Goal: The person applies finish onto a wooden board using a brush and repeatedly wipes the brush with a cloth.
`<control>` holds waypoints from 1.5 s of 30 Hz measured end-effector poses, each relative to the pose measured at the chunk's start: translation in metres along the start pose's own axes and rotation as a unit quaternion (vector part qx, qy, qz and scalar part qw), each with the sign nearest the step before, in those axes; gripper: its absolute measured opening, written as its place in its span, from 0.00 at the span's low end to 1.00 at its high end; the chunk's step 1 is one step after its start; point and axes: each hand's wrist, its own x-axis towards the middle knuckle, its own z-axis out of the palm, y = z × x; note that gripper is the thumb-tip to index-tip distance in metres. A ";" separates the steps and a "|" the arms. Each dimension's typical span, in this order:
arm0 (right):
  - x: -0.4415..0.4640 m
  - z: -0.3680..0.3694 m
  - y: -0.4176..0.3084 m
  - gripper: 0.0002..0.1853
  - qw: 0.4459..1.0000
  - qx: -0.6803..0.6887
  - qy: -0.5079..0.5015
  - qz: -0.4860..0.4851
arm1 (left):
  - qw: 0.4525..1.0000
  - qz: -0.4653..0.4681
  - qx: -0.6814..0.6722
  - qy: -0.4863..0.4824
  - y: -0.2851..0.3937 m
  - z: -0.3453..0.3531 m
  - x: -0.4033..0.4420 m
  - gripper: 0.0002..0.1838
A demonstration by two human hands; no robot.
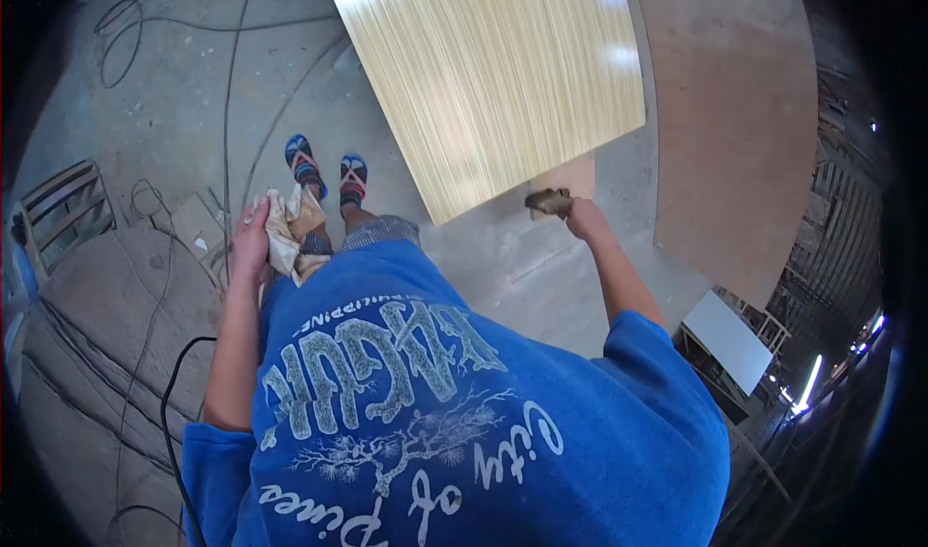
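Observation:
My left hand is closed on a crumpled, stained whitish cloth beside my left hip. Out to the right, my right hand grips a dark brown object, perhaps a brush or scraper; its exact kind is hard to make out. That object is close to the near edge of a glossy panel with a light wood-grain stripe. From this view I cannot tell whether the object touches the panel.
A large brown board lies right of the panel. Black cables cross the concrete floor at the left, near a wooden chair-like frame and a round brown surface. A white sheet rests at the right.

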 end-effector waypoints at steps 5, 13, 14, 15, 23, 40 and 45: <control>-0.026 -0.138 -0.094 0.19 0.989 0.111 0.093 -0.045 | 0.998 0.008 -0.033 -0.050 0.010 -0.010 0.021 0.27; -0.053 -0.254 -0.379 0.26 0.804 0.328 0.167 -0.466 | 0.893 -0.025 -0.356 -0.273 0.149 0.016 0.033 0.27; -0.056 -0.259 -0.409 0.25 0.824 0.282 0.122 -0.476 | 0.884 -0.006 -0.371 -0.285 0.168 0.011 0.042 0.28; -0.056 -0.265 -0.433 0.24 0.841 0.236 0.078 -0.482 | 0.873 0.013 -0.384 -0.299 0.189 0.005 0.053 0.28; 0.047 -0.356 -0.497 0.27 0.840 0.089 0.001 -0.534 | 0.928 0.054 -0.347 -0.128 0.351 -0.079 0.129 0.26; 0.411 -0.756 -0.651 0.24 0.849 0.293 0.317 -0.304 | 0.945 0.021 -0.325 -0.028 0.537 -0.071 0.274 0.24; 0.520 -0.906 -0.717 0.23 0.867 0.186 0.376 -0.268 | 0.941 0.005 -0.336 0.042 0.589 -0.057 0.298 0.23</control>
